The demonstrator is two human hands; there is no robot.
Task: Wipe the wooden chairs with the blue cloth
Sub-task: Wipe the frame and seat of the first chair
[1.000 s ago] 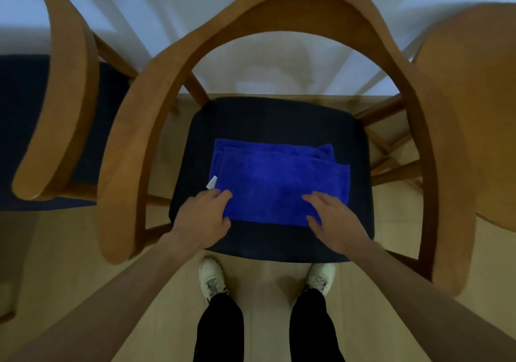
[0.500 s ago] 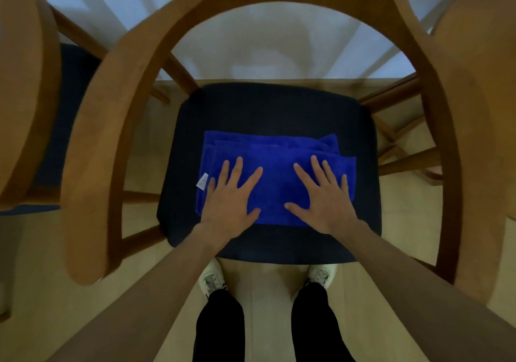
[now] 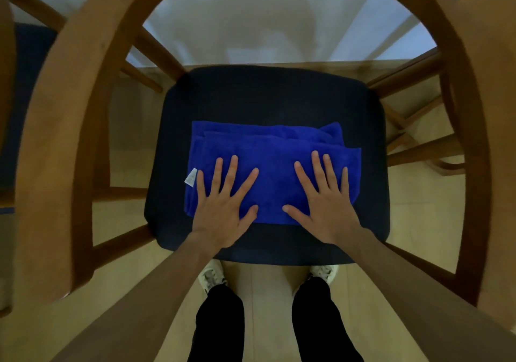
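A person in black trousers (image 3: 321, 322) and white shoes (image 3: 212, 276) presses the left hand (image 3: 220, 208) and right hand (image 3: 328, 202), fingers spread flat, on a folded blue cloth (image 3: 275, 166) lying on the dark seat (image 3: 268, 96) of a wooden chair (image 3: 64, 127).

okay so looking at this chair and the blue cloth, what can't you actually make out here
- Head view: the blue cloth under the left hand and right hand is covered by the flat palms.
- The white tag on the cloth: print too small to read.
- The wooden chair: its backrest top is cut off by the upper edge.
- The shoes: mostly hidden by the dark seat.
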